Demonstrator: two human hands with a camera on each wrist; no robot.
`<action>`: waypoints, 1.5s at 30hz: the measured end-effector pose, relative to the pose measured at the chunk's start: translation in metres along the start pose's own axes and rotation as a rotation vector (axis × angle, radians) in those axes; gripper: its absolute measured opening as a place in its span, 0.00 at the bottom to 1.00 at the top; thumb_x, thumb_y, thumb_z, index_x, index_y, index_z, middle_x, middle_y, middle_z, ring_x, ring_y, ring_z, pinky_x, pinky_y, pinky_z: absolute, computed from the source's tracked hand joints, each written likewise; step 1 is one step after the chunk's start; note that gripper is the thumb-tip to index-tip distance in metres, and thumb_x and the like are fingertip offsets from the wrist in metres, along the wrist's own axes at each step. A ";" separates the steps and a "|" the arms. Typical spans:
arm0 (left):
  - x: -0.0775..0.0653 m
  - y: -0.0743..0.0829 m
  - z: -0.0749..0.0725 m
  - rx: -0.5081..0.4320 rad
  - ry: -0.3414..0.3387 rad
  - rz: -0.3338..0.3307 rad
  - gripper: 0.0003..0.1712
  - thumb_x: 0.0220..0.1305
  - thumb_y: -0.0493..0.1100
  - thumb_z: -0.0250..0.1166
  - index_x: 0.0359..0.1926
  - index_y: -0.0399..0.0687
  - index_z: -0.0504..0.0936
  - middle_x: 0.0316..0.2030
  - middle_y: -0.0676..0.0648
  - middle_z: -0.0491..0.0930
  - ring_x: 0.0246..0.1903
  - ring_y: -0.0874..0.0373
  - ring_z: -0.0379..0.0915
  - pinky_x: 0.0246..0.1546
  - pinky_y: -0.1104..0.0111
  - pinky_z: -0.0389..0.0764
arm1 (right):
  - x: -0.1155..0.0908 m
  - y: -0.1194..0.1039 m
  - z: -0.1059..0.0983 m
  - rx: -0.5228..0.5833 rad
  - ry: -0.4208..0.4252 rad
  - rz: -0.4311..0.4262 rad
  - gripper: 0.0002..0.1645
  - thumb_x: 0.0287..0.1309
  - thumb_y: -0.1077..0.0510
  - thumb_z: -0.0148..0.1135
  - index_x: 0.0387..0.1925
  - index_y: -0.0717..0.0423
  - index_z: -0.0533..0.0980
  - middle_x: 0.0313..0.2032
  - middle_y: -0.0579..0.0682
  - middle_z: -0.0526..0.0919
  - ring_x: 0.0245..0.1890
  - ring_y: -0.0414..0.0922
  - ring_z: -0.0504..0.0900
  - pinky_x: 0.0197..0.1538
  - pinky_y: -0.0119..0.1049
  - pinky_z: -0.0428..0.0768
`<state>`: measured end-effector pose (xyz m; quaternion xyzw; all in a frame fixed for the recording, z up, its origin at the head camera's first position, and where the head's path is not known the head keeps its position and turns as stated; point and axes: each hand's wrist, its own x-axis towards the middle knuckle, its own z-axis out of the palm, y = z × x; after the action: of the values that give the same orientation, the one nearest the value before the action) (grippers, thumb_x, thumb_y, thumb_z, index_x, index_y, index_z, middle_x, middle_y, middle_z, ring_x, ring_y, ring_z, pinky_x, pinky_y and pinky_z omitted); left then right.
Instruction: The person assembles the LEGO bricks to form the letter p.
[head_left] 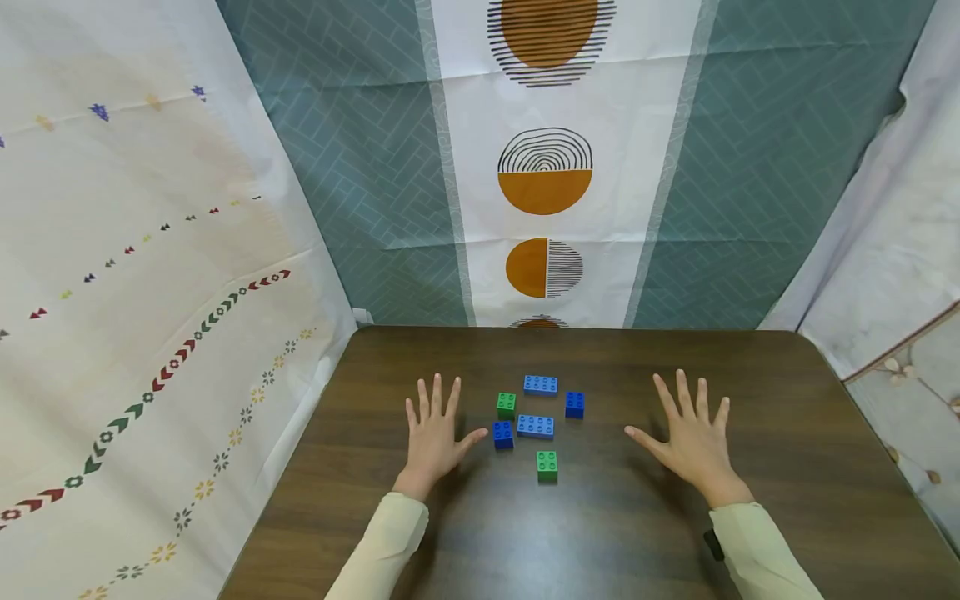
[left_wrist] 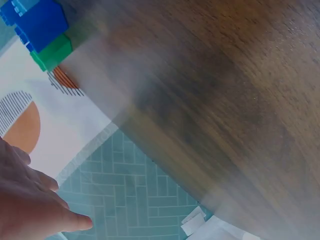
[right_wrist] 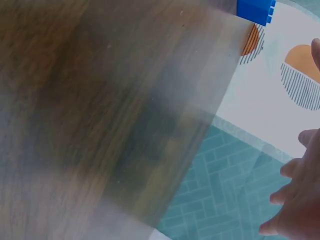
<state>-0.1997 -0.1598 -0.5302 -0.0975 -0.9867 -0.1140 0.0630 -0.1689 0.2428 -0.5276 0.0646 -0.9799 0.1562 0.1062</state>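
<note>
Between the two hands, a loose group of toy building bricks sits on the wooden table. It has two long light blue bricks (head_left: 541, 385) (head_left: 536, 427), two short dark blue bricks (head_left: 574, 405) (head_left: 503, 435) and two green bricks (head_left: 506, 406) (head_left: 547, 466). My left hand (head_left: 433, 437) is spread with straight fingers, its thumb tip close to the nearer dark blue brick. To the right of the group, my right hand (head_left: 693, 437) is likewise spread, holding nothing. In the left wrist view a green brick (left_wrist: 52, 52) shows at the upper left.
The dark wooden table (head_left: 630, 542) has rounded far corners. Behind it hangs a teal and white patterned cloth (head_left: 360, 167). Pale cloths hang at the left (head_left: 150, 250) and right (head_left: 900, 233) sides.
</note>
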 end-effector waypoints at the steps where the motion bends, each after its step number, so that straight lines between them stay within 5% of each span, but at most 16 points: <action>1: 0.000 0.001 0.000 0.000 0.002 0.004 0.58 0.55 0.76 0.56 0.77 0.55 0.42 0.75 0.40 0.31 0.71 0.38 0.18 0.68 0.37 0.33 | 0.001 -0.001 -0.001 0.006 0.001 -0.003 0.62 0.53 0.29 0.60 0.76 0.43 0.37 0.74 0.62 0.34 0.71 0.67 0.28 0.63 0.71 0.23; 20: 0.003 0.013 -0.002 -0.073 0.051 0.124 0.61 0.50 0.67 0.69 0.76 0.54 0.47 0.75 0.41 0.41 0.73 0.43 0.28 0.72 0.49 0.43 | 0.012 -0.024 -0.002 0.157 0.052 -0.088 0.59 0.54 0.33 0.64 0.76 0.48 0.44 0.73 0.64 0.47 0.71 0.67 0.42 0.69 0.67 0.35; 26: 0.002 0.019 -0.001 -0.178 0.051 0.152 0.60 0.48 0.60 0.75 0.75 0.49 0.51 0.74 0.42 0.47 0.74 0.45 0.35 0.72 0.51 0.47 | 0.015 -0.032 0.002 0.227 0.062 -0.104 0.57 0.53 0.37 0.67 0.75 0.52 0.49 0.72 0.64 0.51 0.71 0.66 0.46 0.67 0.69 0.44; 35: 0.000 0.030 0.003 -0.434 0.027 0.129 0.50 0.52 0.46 0.76 0.72 0.46 0.59 0.71 0.42 0.57 0.68 0.44 0.55 0.63 0.50 0.68 | 0.018 -0.048 0.008 0.378 0.004 -0.085 0.54 0.55 0.41 0.68 0.74 0.53 0.51 0.72 0.61 0.52 0.71 0.63 0.49 0.65 0.71 0.50; 45: 0.000 0.033 0.016 -0.614 0.019 0.130 0.40 0.55 0.40 0.73 0.67 0.43 0.67 0.62 0.41 0.70 0.62 0.45 0.66 0.61 0.52 0.71 | 0.014 -0.065 0.022 0.611 -0.095 -0.075 0.52 0.56 0.45 0.68 0.74 0.50 0.51 0.72 0.59 0.54 0.70 0.62 0.54 0.65 0.69 0.56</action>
<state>-0.1948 -0.1247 -0.5385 -0.1736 -0.8973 -0.4032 0.0471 -0.1759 0.1729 -0.5256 0.1370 -0.8884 0.4363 0.0416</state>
